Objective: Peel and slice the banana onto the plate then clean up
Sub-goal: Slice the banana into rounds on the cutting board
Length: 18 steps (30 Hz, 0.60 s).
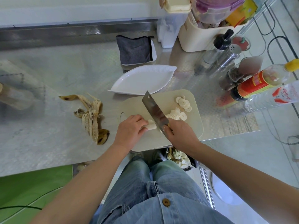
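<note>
Far left on the counter, split peel (pixel 90 117), left for cleanup. Next, left hand (pixel 131 131), fingertips curled onto the short banana stub (pixel 152 126) on the cutting board (pixel 194 126); soft, slippery flesh, best pinned lightly at the end away from the blade. Then knife (pixel 155 110), handle wrapped tight by right hand (pixel 179 133). Rightmost, cut slices (pixel 182 104), none yet on the plate (pixel 145 78) behind the board
</note>
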### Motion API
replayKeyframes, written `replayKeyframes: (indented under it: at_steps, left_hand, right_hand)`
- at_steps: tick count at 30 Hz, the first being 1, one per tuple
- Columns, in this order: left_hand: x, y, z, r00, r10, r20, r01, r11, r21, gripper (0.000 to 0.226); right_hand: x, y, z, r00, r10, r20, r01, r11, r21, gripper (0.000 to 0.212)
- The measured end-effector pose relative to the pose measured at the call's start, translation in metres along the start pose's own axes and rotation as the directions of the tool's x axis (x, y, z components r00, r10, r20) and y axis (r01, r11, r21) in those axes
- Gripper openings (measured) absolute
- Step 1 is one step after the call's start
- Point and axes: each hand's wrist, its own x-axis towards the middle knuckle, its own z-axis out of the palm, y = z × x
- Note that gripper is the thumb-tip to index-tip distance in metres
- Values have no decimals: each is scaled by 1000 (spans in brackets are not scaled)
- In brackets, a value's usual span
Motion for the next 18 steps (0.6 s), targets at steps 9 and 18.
replayKeyframes:
  at_steps: [9, 18]
  left_hand:
    - [0, 1, -1, 1000, 11, -9, -11, 1000, -7, 24]
    - [0, 1, 0, 1000, 5, -13, -5, 1000, -1, 24]
  right_hand:
    - [-8, -2, -1, 996, 17, 92, -13, 999, -46, 17]
    - [-4, 3, -4, 1000, 29, 9, -29, 999, 42, 20]
